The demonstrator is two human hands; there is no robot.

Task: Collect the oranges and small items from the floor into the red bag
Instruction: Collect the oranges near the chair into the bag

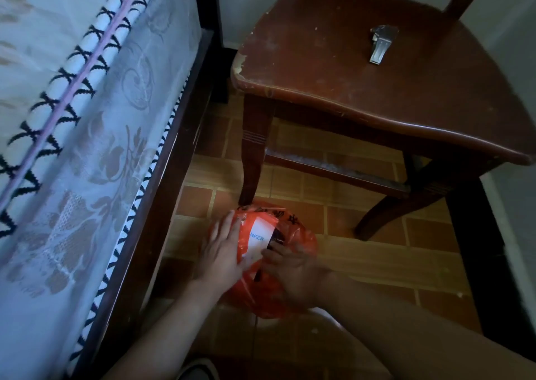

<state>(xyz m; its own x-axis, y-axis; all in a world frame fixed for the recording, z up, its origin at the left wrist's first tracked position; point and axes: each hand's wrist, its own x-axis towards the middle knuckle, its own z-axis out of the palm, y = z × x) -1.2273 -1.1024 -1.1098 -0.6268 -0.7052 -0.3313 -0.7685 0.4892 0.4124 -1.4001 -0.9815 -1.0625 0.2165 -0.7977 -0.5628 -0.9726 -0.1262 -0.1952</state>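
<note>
Fingers (pixel 223 228) of your left hand (pixel 222 249) lie spread on the red bag (pixel 301 241); right hand (pixel 293 272) pinches its mouth at six o'clock of the chair (pixel 348 83). Thin plastic may tear if you tug.

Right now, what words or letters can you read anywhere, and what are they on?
"NKER" in blue, on the white box in the red bag; the left hand hides whatever comes before it.
Black characters printed on the red bag near the chair leg: too blurred to read.
Nothing else has writing.
</note>
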